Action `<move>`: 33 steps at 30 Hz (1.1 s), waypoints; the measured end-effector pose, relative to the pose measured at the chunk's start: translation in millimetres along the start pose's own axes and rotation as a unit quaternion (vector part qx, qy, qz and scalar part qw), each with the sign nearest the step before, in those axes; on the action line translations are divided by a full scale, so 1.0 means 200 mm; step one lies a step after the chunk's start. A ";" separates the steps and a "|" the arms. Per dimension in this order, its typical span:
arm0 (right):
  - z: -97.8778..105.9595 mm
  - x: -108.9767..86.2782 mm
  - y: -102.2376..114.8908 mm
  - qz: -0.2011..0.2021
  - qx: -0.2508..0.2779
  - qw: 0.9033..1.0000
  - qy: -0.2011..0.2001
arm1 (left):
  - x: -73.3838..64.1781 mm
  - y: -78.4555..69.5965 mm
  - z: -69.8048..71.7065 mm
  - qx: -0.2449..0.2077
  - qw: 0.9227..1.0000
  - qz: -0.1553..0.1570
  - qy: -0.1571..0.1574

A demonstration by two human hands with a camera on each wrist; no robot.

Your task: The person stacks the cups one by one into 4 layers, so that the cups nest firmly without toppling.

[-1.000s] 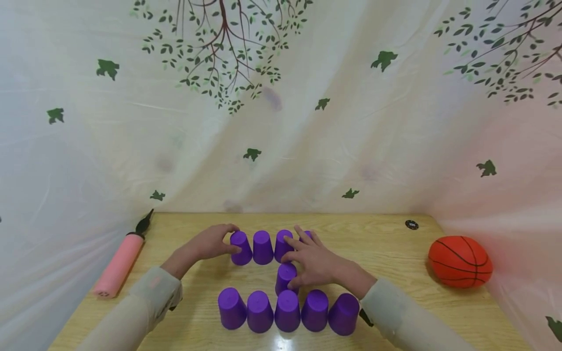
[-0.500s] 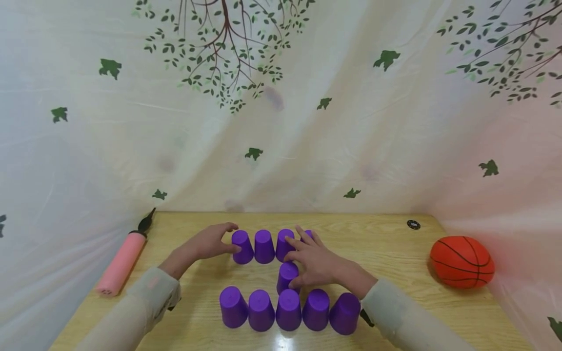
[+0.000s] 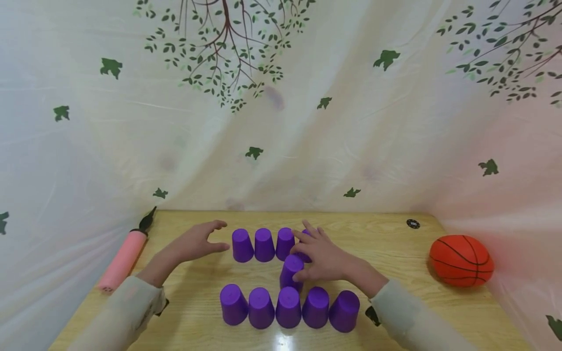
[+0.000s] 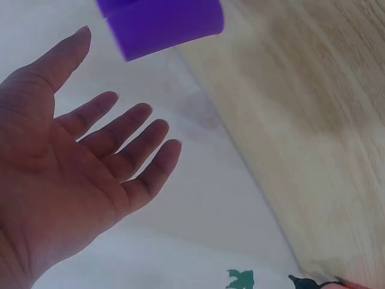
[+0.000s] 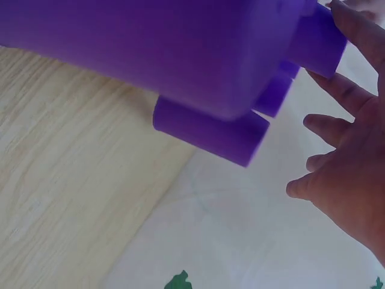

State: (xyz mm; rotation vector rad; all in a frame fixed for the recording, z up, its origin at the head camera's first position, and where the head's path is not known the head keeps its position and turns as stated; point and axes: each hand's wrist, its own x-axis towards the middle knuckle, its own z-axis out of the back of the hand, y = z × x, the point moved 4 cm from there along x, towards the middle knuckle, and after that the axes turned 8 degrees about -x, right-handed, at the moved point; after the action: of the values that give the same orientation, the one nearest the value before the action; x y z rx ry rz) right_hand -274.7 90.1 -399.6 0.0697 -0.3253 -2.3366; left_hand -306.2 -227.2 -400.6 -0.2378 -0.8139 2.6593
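Note:
Several purple cups stand upside down in two rows in the head view: a back row [image 3: 264,245] and a front row [image 3: 288,308]. Between the rows, my right hand [image 3: 327,258] pinches a single purple cup [image 3: 291,274] with its thumb and a finger; the cup leans slightly. My right fingers partly cover the rightmost back cup [image 3: 306,235]. Left of the back row, my left hand [image 3: 193,241] is apart from the leftmost back cup [image 3: 242,246]. The left wrist view shows this hand [image 4: 78,162] palm bare, fingers loosely bent, below a purple cup [image 4: 168,24].
A pink hand pump [image 3: 123,261] with a black nozzle lies at the table's left edge. On the right sit a red basketball [image 3: 461,261] and a black chip [image 3: 413,224]. A white curtain [image 3: 290,131] with leaf prints hangs behind the wooden table [image 3: 369,231].
My left hand has drawn back leftward from the leftmost back cup. My right hand has shifted slightly right, and the cup between the rows has moved up and right in the view with it.

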 end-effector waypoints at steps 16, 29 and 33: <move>0.22 -0.09 -0.09 -0.049 0.040 0.996 -0.062 | -0.30 -0.08 0.01 -0.056 0.996 0.019 0.071; 0.29 -0.08 -0.18 -0.094 0.036 0.994 -0.043 | -0.45 -0.05 -0.08 -0.104 0.986 0.018 0.132; 0.32 -0.06 -0.18 -0.100 0.035 0.993 -0.044 | -0.47 -0.04 -0.13 -0.095 0.988 -0.007 0.121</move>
State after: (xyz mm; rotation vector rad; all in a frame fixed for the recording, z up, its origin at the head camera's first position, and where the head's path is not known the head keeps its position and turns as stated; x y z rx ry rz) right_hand -300.4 137.0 -347.8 0.0356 -0.4631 -2.5304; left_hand -210.0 -242.9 -411.7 -0.5895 -0.9827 2.4754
